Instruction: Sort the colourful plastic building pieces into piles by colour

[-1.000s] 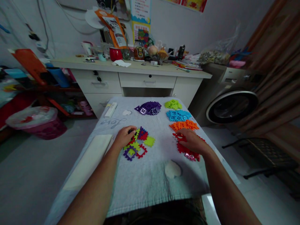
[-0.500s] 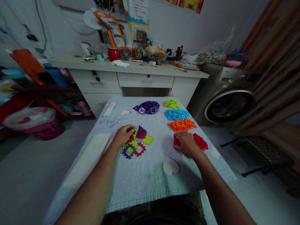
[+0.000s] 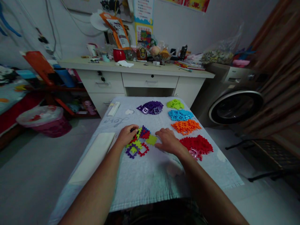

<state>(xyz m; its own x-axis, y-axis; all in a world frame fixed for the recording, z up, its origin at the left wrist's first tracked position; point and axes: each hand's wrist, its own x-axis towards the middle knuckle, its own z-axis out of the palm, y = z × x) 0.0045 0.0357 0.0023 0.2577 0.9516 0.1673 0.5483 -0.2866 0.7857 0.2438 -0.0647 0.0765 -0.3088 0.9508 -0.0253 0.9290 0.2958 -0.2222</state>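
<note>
My left hand [image 3: 126, 136] is closed round the left side of a joined group of notched plastic building pieces [image 3: 138, 143] in purple, red and yellow-green. Something dark shows at its fingertips, too small to name. My right hand [image 3: 167, 140] is open, its thumb and fingers apart, beside a yellow-green notched square [image 3: 151, 139] at the group's right edge. Nothing shows in its grip. Close to my right wrist spreads a pile of red pieces [image 3: 199, 144], with a pinkish window-like piece [image 3: 194, 153] at its front.
Sorted piles lie farther back: orange [image 3: 186, 127], blue [image 3: 180, 115], yellow-green [image 3: 175, 104] and purple [image 3: 151, 107]. A white bar-shaped object [image 3: 114, 109] lies at the back left of the cloth-covered table [image 3: 145, 184]. Behind stands a cluttered desk [image 3: 150, 79], with a washing machine [image 3: 225, 93] to its right.
My right hand has moved left from the red pile to beside the joined group, uncovering the pinkish piece. My left hand stays on the group. The view has shifted slightly.
</note>
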